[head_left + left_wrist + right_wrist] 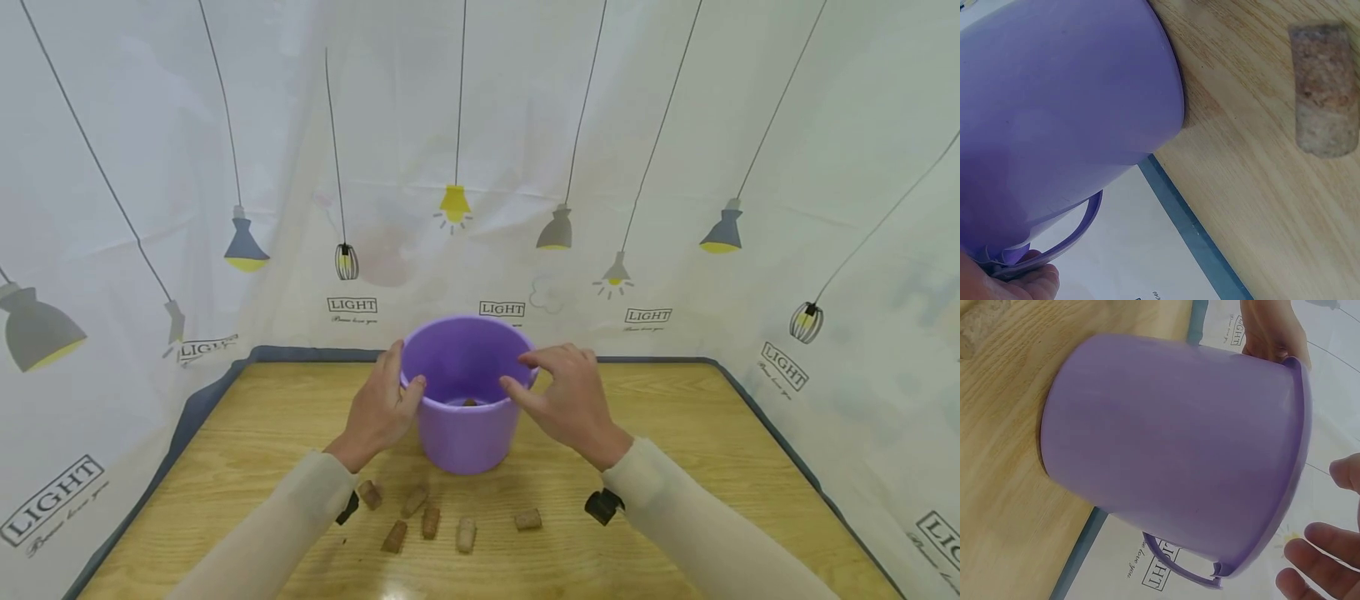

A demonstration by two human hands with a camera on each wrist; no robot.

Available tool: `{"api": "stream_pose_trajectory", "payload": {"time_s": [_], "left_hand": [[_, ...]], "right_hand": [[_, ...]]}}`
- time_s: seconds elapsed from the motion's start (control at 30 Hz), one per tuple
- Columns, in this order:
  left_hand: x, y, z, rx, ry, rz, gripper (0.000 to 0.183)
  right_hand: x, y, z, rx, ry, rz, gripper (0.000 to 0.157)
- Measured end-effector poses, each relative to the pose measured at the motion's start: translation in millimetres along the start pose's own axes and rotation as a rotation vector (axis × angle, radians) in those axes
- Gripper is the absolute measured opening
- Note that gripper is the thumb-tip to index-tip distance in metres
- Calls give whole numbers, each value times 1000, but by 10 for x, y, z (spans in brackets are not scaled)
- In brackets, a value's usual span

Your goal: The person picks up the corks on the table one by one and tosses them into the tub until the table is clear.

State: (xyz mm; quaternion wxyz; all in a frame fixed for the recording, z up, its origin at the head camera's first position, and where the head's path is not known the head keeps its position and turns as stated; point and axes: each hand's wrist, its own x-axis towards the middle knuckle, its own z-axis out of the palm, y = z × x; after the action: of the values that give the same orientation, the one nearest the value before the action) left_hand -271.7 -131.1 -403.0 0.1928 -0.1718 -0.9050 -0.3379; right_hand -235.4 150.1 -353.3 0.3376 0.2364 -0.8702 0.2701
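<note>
A purple bucket (468,437) stands upright on the wooden table, with a small brown piece (470,402) visible at its bottom. My left hand (378,412) grips the rim on the left, thumb over the edge and fingers outside, by the end of the bucket's handle (1079,234). On the other side, my right hand (573,400) is held beside the rim with fingers and thumb spread. The right wrist view shows those fingertips (1313,559) apart from the bucket. Several corks lie in front of it, among them a pale cork (466,534) and a brown cork (431,522).
One cork (528,519) lies off to the right of the others, and another cork (370,494) is close to my left sleeve. Behind the table (667,433) hangs a white sheet (405,150) printed with lamps, its dark border along the table's edges.
</note>
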Motion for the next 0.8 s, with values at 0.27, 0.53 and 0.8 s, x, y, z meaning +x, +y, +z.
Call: {"api": "stream_pose_trajectory", "payload": {"time_s": [0.27, 0.53, 0.8], "left_hand": [[-2, 7, -2, -1, -5, 0, 73], [6, 0, 4, -4, -5, 2, 74], [1, -7, 1, -4, -3, 5, 74]], "right_hand": [[-93, 43, -50, 33, 15, -3, 36], [-186, 66, -79, 70, 34, -21, 35], [-251, 115, -70, 74, 47, -51, 33]]}}
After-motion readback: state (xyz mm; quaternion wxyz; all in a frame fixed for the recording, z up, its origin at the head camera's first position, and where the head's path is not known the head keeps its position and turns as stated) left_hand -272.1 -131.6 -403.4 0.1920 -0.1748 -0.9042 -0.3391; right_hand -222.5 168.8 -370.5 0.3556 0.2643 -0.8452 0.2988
